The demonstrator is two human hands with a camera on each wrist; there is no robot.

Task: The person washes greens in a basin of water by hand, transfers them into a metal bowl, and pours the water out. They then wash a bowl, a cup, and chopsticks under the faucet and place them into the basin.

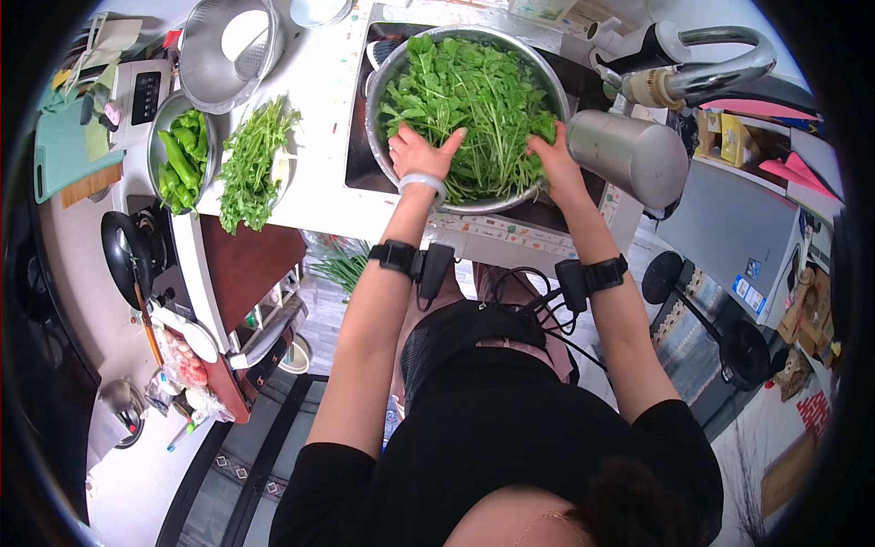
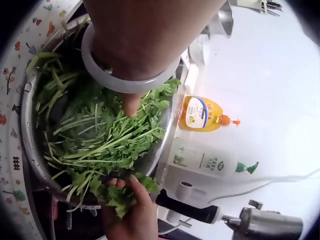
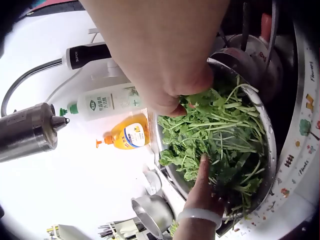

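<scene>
Leafy green stems [image 1: 469, 109] fill a large metal basin [image 1: 375, 118] set at the sink. At the basin's near left, the left hand [image 1: 425, 157] lies on the greens with its thumb extended, the other fingers partly among the leaves; a pale bangle circles that wrist. Across the basin, the right hand [image 1: 558, 169] grips a bunch of leaves at the right rim; in the left wrist view its thumb and fingertips [image 2: 134, 202] pinch them. Water shows among the stems [image 2: 85, 125] in the left wrist view.
Left of the basin are loose greens [image 1: 255, 159], a bowl of green peppers [image 1: 211, 164] and a metal colander [image 1: 196, 64]. A faucet [image 1: 729, 73] and metal cylinder [image 1: 629, 155] stand right. Soap bottles [image 2: 200, 114] line the back.
</scene>
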